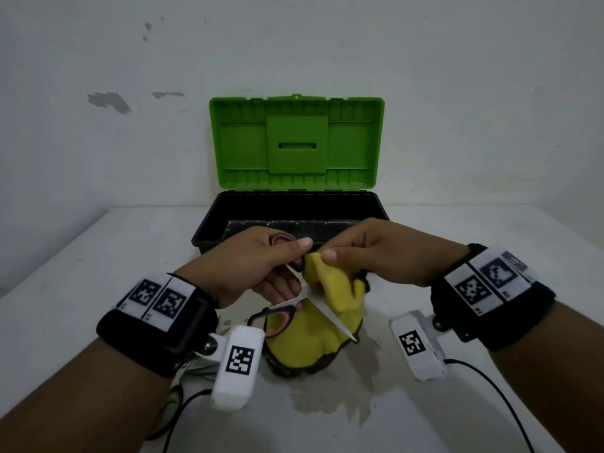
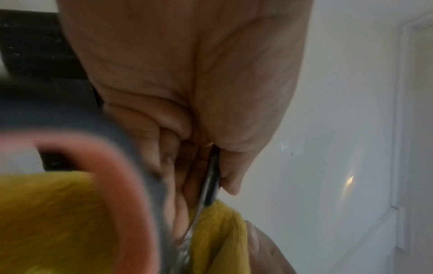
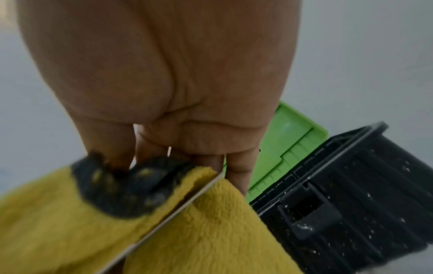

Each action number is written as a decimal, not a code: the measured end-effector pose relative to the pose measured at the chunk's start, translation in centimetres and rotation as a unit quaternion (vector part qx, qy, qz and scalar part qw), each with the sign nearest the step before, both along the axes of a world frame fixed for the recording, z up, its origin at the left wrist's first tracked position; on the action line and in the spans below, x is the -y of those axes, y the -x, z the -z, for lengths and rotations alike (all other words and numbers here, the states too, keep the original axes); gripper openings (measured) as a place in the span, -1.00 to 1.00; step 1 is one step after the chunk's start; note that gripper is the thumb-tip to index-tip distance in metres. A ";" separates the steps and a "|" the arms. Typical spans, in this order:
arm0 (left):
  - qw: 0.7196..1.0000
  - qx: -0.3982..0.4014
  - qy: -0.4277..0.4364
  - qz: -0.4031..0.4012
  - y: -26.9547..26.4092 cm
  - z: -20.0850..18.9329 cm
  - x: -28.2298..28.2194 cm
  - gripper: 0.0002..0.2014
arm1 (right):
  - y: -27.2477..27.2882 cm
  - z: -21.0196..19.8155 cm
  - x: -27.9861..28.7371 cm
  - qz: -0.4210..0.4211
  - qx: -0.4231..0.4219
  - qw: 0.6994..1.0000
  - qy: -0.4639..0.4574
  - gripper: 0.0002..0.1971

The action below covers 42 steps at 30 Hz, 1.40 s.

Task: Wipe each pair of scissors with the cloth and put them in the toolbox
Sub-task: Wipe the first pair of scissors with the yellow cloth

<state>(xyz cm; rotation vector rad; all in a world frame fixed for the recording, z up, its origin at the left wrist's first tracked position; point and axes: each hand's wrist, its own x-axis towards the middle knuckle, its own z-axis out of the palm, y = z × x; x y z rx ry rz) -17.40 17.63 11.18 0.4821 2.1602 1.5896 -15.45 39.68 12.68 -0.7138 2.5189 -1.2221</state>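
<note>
The left hand (image 1: pixel 261 266) held the scissors (image 1: pixel 304 299) above the counter (image 1: pixel 98 256), just in front of the toolbox (image 1: pixel 209 230). Its grip was curled round the upper handle, thumb pressed near the pivot, while the other black-and-pink handle (image 1: pixel 274 317) hung free below. The blades stood apart, one pale blade (image 1: pixel 330 317) pointing down and toward the person over the cloth (image 1: pixel 313 341). The right hand (image 1: pixel 376 253) pinched a fold of the yellow, dark-edged cloth against the scissors beside the pivot; the rest of the cloth drooped to the counter. In the right wrist view the blade (image 3: pixel 178 209) lay across the cloth (image 3: pixel 211 231). The toolbox stood open against the wall, its green lid (image 1: pixel 295 143) upright. Marker bands circled both wrists.
</note>
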 end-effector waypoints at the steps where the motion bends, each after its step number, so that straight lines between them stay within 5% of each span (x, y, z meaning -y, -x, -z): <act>1: 1.000 -0.007 -0.002 -0.007 0.1 0.1 0.0 -0.64 | 0.2 0.1 0.1 0.001 -0.012 1.000 -0.028 -0.71; 6: 0.999 -0.030 -0.014 -0.019 0.0 0.4 -0.4 -0.65 | 0.5 0.3 0.8 -0.010 -0.105 0.985 -0.138 -0.80; 14: 0.999 -0.032 -0.010 -0.001 -0.3 0.6 -0.6 -0.65 | 0.8 -0.2 0.7 -0.038 -0.116 0.963 -0.239 -0.78; 29: 0.999 -0.040 -0.018 -0.011 -0.4 0.4 -0.3 -0.67 | 1.0 -0.8 -0.9 -0.037 -0.112 0.968 -0.223 -0.79; 42: 0.998 -0.050 -0.015 -0.030 -0.3 0.2 0.9 -0.68 | 0.5 -1.4 -5.3 0.052 -0.090 0.971 -0.213 -0.88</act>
